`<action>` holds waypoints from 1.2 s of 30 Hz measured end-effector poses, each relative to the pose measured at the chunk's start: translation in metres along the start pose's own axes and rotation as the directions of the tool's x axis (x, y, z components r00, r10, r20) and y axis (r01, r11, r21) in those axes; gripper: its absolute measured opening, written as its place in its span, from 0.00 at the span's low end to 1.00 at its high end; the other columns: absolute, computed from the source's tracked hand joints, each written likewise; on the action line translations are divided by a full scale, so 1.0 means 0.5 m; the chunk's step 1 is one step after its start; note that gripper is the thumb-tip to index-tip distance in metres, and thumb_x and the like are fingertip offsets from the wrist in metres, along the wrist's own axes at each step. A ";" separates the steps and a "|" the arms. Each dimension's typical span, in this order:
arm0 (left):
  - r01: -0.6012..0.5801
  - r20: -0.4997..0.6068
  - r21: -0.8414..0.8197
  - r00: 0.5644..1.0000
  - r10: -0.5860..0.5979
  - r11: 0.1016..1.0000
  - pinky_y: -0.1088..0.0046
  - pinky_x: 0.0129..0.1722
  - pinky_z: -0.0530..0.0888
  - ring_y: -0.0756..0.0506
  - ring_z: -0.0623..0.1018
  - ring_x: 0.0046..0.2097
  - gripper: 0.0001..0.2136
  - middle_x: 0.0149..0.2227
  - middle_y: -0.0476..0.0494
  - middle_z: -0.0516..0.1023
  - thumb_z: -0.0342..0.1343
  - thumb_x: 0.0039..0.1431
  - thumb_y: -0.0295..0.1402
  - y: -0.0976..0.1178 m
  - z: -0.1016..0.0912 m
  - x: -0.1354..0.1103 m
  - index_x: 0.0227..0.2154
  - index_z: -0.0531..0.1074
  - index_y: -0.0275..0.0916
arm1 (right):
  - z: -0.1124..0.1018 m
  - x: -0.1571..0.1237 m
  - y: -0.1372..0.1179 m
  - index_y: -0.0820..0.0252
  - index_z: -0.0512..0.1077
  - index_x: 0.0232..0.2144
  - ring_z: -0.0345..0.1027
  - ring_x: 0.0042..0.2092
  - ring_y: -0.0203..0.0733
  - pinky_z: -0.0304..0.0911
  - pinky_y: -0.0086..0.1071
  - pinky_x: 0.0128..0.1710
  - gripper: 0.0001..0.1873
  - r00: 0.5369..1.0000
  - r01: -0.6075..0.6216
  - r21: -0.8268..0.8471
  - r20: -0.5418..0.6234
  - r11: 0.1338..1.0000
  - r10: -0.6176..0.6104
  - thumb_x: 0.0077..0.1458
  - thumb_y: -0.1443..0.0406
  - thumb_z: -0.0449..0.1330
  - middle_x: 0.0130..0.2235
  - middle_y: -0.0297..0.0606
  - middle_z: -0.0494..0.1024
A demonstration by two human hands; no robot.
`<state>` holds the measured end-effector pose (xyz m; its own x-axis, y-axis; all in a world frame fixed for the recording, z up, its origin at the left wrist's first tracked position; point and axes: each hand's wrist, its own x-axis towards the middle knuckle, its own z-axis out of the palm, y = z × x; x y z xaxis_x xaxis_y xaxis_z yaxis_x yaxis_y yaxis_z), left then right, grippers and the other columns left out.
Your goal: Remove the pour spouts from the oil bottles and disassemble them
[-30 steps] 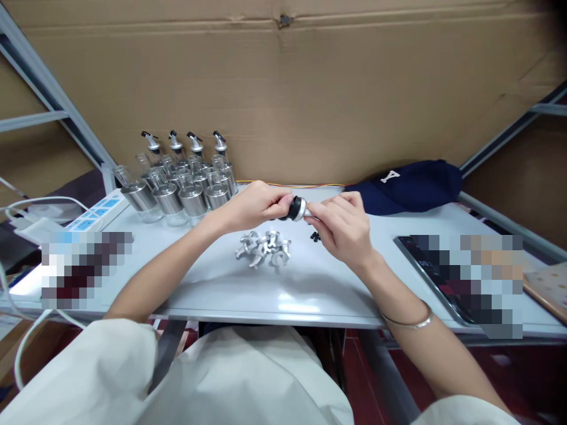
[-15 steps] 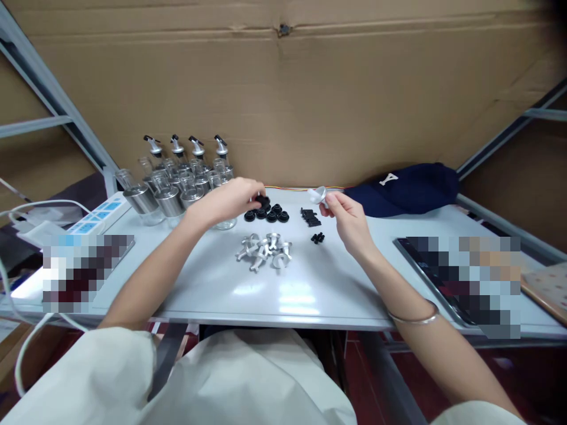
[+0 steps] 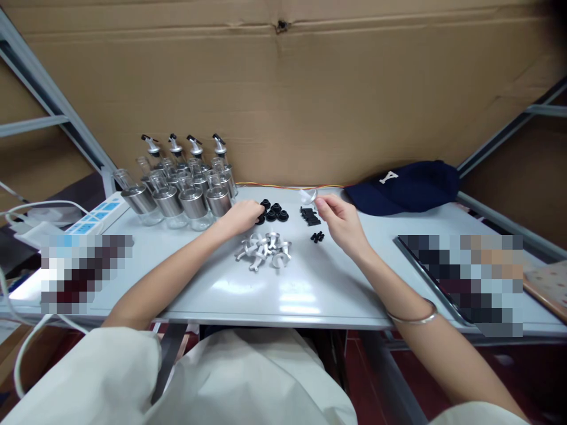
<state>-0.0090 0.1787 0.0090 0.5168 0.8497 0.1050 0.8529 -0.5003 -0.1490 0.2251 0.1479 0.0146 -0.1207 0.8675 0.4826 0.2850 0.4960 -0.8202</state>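
Note:
My right hand (image 3: 343, 221) is raised above the table, its thumb and fingers pinching a silvery-white pourer spout (image 3: 308, 198) by its round flared end. At the left edge of a group of black stoppers (image 3: 275, 209), my left hand (image 3: 243, 217) is down low with its fingers curled together. The fingertips are hidden, so what they hold cannot be made out. Nearer to me lies a heap of silvery pourer spouts (image 3: 266, 251). Beneath the right hand's fingers are a row of small black levers (image 3: 310, 216) and several tiny black pieces (image 3: 317, 237).
Glass bottles with steel sleeves (image 3: 193, 202) stand at the back left, some topped with pourers (image 3: 196, 145). A power strip (image 3: 100, 215) lies left of them. A navy cap (image 3: 407, 188) rests at the back right, against cardboard (image 3: 283, 106). A dark flat device (image 3: 436, 277) lies right.
My left hand has come down and slightly left, onto the left side of the black stoppers. My right hand has shifted a little left with the spout.

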 end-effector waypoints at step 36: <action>0.041 0.537 -0.353 0.827 0.166 0.935 0.61 0.54 0.64 0.35 0.60 0.60 0.57 0.63 0.34 0.49 0.58 0.36 0.58 0.070 -0.097 -0.068 0.64 0.30 0.45 | 0.030 -0.035 -0.002 0.64 0.69 0.42 0.69 0.33 0.39 0.62 0.30 0.35 0.14 0.821 0.015 -0.504 0.499 0.864 0.277 0.52 0.68 0.54 0.36 0.42 0.77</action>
<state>0.0070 0.1241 0.0480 0.5293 0.7091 -0.4659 0.8448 -0.4914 0.2118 0.2125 0.1328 0.0023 -0.4945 0.8691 0.0160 0.7236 0.4218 -0.5463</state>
